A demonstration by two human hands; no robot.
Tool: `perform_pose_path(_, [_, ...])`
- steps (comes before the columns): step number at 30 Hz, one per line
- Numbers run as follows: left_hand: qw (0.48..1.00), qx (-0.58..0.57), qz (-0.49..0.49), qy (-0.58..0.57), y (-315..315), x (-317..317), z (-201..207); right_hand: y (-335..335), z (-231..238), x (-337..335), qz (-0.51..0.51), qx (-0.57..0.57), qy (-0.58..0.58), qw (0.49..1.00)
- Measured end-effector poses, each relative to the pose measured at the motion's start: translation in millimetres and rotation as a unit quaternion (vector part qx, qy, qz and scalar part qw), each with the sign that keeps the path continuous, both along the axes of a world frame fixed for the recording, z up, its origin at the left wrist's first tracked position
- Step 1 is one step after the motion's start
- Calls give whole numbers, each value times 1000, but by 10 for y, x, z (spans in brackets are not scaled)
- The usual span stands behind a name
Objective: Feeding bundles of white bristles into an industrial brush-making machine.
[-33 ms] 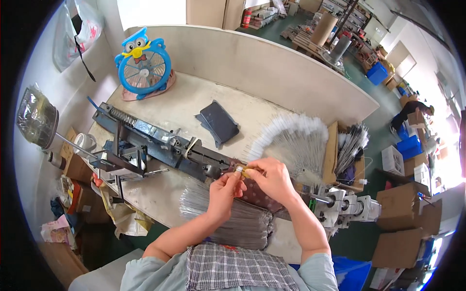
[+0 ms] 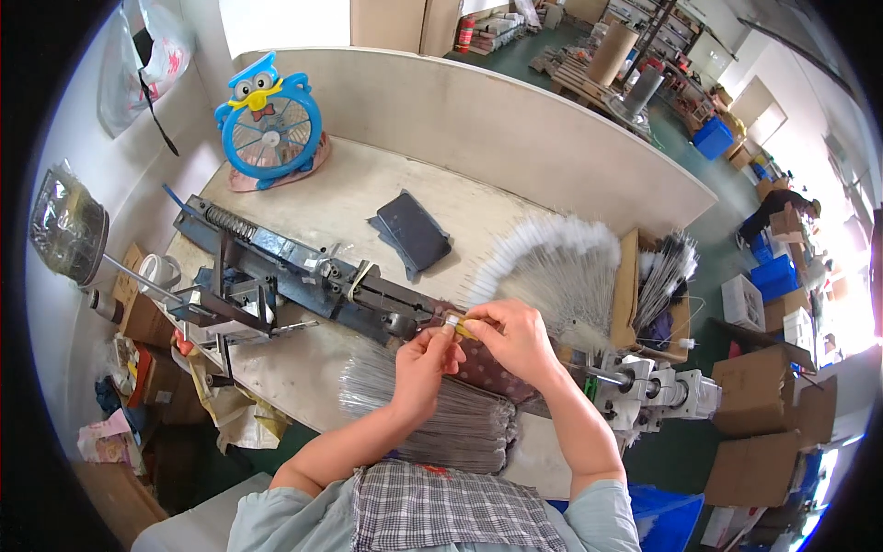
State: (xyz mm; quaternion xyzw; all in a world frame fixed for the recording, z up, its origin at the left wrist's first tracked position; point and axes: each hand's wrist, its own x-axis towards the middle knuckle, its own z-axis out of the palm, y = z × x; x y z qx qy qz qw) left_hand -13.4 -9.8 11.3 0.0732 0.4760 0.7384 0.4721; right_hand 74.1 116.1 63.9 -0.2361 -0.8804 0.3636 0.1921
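Over the near end of a long metal bench machine, both hands meet at the fingertips. My left hand is closed, thumb and forefinger pinching a small white piece. Pressed close from the other side, my right hand pinches a small yellow piece against the white one. Whether the two pieces are joined I cannot tell. Under the hands lies a dark brown spotted cloth. A bundle of thin grey wire-like rods rests on the near side, below my left hand.
White-tipped thin rods fan out behind my right hand, beside a cardboard box holding more rods. A dark phone-like slab and a blue fan stand farther back. A metal mechanism juts out at right. A partition edges the table.
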Motion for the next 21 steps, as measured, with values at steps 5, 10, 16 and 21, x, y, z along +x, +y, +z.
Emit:
perform_pose_path(5, [998, -22, -46, 22, 24, -32, 57, 48, -20, -19, -24, -153, -25, 988])
perform_pose_path(10, [997, 12, 5, -76, 48, -4, -8, -96, -48, -14, -36, 178, 77, 980])
perform_pose_path(16, [988, 89, 65, -105, 74, 47, -72, -260, -115, -90, -66, 246, 78, 964])
perform_pose_path(21, [988, 97, 81, -88, 95, 89, -144, -203, -147, 10, -52, 268, 111, 956])
